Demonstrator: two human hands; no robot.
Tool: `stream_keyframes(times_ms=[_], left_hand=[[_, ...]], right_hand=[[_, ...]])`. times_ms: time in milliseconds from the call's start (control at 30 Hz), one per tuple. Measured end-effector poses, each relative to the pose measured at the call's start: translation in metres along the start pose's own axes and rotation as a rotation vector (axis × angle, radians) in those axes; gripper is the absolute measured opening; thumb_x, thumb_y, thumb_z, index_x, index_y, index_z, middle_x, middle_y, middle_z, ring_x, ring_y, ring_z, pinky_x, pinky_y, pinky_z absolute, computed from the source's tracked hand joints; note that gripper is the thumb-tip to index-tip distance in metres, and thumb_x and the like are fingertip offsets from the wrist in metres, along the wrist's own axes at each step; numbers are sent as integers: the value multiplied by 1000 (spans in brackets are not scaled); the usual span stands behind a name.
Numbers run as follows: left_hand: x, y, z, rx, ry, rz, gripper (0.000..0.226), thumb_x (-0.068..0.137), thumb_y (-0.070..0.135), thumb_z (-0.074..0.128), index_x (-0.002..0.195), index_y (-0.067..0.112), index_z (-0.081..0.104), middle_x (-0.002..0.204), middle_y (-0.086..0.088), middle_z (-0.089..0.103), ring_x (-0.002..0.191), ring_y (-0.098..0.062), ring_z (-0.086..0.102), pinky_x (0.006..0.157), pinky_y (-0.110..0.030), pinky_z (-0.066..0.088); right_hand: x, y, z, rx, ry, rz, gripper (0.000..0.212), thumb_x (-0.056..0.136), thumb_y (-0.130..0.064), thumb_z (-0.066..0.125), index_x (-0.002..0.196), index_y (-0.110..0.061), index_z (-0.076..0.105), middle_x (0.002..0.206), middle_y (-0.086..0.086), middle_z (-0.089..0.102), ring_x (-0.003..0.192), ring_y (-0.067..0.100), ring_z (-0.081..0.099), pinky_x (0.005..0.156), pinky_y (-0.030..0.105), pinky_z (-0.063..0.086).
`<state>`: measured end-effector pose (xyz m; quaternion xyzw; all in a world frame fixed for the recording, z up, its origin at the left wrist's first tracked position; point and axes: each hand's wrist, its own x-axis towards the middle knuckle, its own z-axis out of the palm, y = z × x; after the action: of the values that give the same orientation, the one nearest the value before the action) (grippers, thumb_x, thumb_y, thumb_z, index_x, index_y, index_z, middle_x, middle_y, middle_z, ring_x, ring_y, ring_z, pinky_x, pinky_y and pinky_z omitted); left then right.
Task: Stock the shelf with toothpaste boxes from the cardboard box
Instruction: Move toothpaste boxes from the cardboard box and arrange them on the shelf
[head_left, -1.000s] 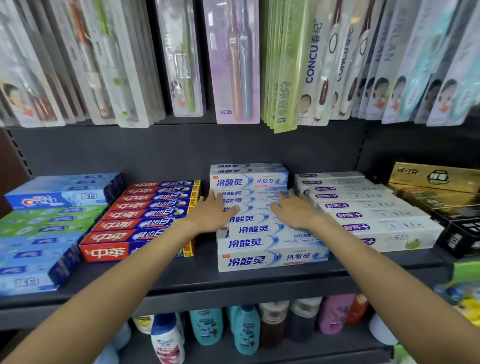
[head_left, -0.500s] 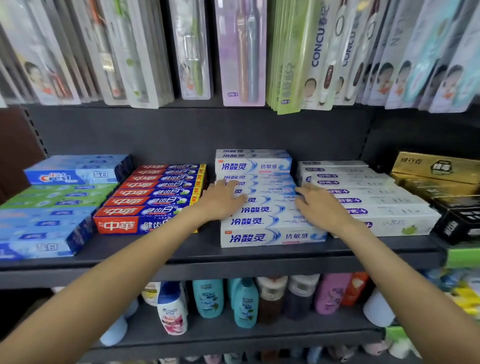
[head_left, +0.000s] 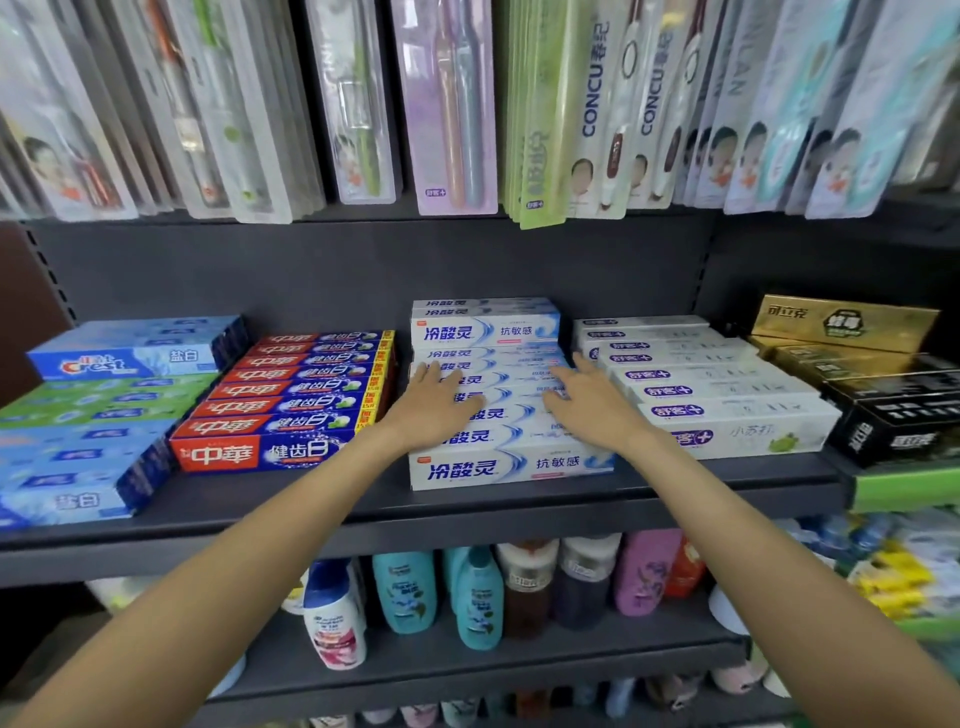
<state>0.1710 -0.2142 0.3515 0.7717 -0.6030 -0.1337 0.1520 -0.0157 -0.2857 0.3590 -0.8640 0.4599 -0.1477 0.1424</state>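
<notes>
Both hands lie flat, gripping nothing: my left hand (head_left: 434, 410) and right hand (head_left: 589, 410) rest on the white-blue toothpaste boxes (head_left: 511, 467) at frame centre. I'd press evenly, squaring them against the shelf (head_left: 363, 519) edge.

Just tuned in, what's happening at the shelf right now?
A person is tidying the row of white-and-blue toothpaste boxes in the middle of the dark grey metal shelf. The left hand and right hand both lie flat on top of that row, fingers straight, pressing rather than gripping. Red toothpaste boxes sit to the left, white-and-purple toothpaste boxes to the right. The cardboard supply box is not in view.
</notes>
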Motion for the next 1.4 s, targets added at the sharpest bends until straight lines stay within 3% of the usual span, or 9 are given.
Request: stream_keyframes(times_ms=[167, 400, 533, 667, 833, 933, 1067, 1233, 1400], left_hand=[[2, -7, 0, -46, -10, 9, 67, 97, 49, 34, 151, 15, 11, 159, -7, -3, 145, -20, -11, 116, -36, 0], [4, -4, -1, -26, -5, 4, 56, 101, 32, 34, 149, 10, 16, 158, -11, 1, 146, -27, -6, 117, -39, 1], [4, -3, 0, -113, 40, -35, 51, 100, 23, 36, 147, 8, 24, 157, -14, 9, 145, -31, 3, 118, -43, 6], [1, -10, 2, -92, 18, -10, 48, 102, 30, 26, 146, 10, 26, 158, -12, 3, 145, -31, -8, 116, -39, 2], [-2, -7, 3, -78, 41, -50, 66, 97, 48, 33, 151, 19, 8, 158, -9, -9, 143, -30, -17, 116, -42, 1], [-3, -7, -1, -105, 47, -68, 68, 96, 49, 37, 150, 18, 10, 158, -9, -7, 145, -31, -4, 116, -42, 10], [-6, -4, -6, -134, 51, -42, 66, 96, 46, 40, 149, 14, 16, 158, -7, -1, 143, -24, 19, 109, -31, 26], [-5, -8, -5, -115, 63, -40, 67, 96, 46, 40, 150, 15, 14, 159, -7, 0, 143, -24, 19, 110, -30, 25], [1, -14, -2, -85, 63, -60, 68, 95, 49, 39, 150, 17, 14, 159, -6, 3, 144, -30, 13, 114, -42, 24]], right_hand=[[-13, 24, -7, -50, 72, -58, 49, 101, -31, 32, 147, -14, 30, 157, 3, 19, 143, 18, 19, 112, 32, 21], [-14, 6, 9, -104, -22, -23, 55, 101, -40, 27, 148, -14, 23, 158, 10, 7, 145, 27, 4, 116, 43, 9], [-15, 2, 13, 7, -9, -28, 56, 100, -42, 30, 149, -14, 24, 158, 12, 1, 146, 26, 1, 116, 38, 8], [-7, 17, 7, 87, 96, 10, 54, 100, -39, 35, 147, -15, 27, 158, 11, 8, 146, 22, 6, 117, 39, 14], [8, 10, 11, 119, -97, 87, 67, 97, -47, 36, 151, -15, 12, 159, 10, -4, 146, 25, 5, 114, 37, 15], [11, 8, 16, 98, -98, 69, 71, 96, -50, 36, 151, -12, 10, 159, 11, -4, 146, 26, 9, 114, 36, 18], [13, 10, 16, 71, -103, 45, 71, 96, -50, 35, 151, -12, 11, 159, 11, -3, 145, 26, 12, 113, 35, 19], [13, 9, 19, 80, -76, 24, 70, 96, -51, 35, 151, -13, 13, 159, 11, -1, 145, 26, 13, 113, 35, 19], [12, 8, 21, 61, -30, 19, 68, 96, -51, 35, 150, -13, 19, 159, 11, 6, 143, 27, 19, 112, 35, 23]])
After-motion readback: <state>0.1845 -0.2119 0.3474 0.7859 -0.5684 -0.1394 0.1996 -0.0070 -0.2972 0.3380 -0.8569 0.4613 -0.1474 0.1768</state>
